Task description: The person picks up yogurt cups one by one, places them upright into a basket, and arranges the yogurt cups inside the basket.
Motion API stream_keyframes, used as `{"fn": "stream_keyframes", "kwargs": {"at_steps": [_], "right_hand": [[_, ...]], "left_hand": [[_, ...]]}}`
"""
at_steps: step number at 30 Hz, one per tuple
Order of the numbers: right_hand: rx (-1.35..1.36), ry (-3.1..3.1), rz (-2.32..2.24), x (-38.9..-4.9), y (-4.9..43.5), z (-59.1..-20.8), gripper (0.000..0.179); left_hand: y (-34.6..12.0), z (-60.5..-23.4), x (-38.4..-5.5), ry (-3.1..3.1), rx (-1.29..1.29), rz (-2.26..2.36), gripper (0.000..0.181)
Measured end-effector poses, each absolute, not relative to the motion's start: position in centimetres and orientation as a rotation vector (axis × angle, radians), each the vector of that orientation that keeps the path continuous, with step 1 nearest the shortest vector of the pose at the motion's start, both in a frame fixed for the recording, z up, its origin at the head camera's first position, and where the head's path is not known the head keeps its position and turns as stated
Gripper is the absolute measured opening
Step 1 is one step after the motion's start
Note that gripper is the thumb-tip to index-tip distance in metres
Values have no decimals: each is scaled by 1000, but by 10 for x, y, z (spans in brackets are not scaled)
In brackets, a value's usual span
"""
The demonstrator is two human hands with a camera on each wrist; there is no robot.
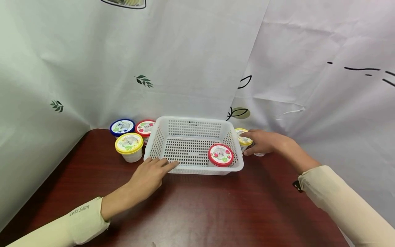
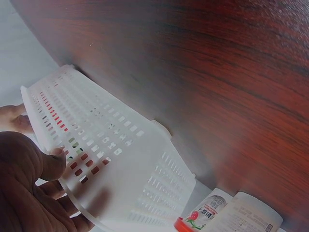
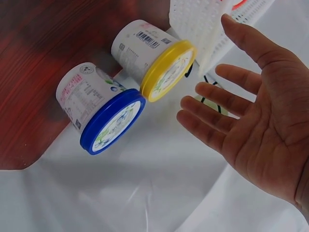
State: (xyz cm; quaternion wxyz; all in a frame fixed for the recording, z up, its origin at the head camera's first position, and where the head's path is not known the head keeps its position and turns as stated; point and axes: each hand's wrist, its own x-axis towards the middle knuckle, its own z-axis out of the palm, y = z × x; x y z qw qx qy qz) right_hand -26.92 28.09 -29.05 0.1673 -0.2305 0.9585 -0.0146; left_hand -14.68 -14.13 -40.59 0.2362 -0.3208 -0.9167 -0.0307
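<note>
1 red-lidded tub (image 1: 220, 156) already sits in the white basket (image 1: 194, 169) and 5 other tubs (image 1: 129, 144) are left outside, while the left hand (image 1: 150, 174) grips the near rim and the empty right hand (image 1: 263, 140) spreads its fingers near a yellow-lidded tub (image 3: 152, 59).

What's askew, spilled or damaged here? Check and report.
Nothing stands out. No spill or damage shows on the table or basket, and the red-lidded cup inside it and the cups on either side stand upright with lids on.
</note>
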Motion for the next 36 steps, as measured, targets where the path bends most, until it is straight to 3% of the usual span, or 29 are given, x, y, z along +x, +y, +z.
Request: {"fn": "stream_keyframes", "kwargs": {"at_steps": [36], "right_hand": [[-656,2787,-5,-277,311,-295,84]], "left_hand": [[-142,-406,-145,-2514,-876,-66,61]]}}
